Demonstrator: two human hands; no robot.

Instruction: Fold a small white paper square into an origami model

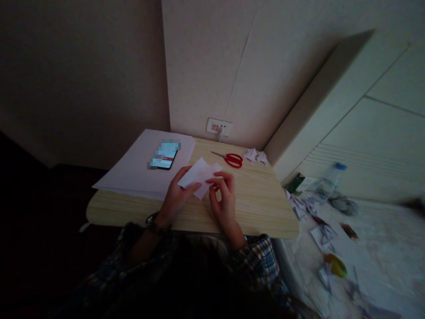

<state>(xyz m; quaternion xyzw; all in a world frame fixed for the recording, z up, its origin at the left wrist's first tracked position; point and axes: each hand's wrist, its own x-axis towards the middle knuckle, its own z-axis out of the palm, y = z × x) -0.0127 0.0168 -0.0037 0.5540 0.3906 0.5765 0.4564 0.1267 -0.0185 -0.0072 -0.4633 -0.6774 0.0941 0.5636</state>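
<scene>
Left fingers (191, 189) gripping white paper (195, 173), right fingers (220, 181) touching it, grasp unclear, wooden table (262, 208), wall socket (214, 126) beyond

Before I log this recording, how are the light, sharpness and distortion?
Head view: dim overall, nearly black at lower left; blocky patches over part of the bright phone; scissors fairly crisp; bottle at right smeared; wall edges lean, perhaps from wide-angle distortion.
</scene>
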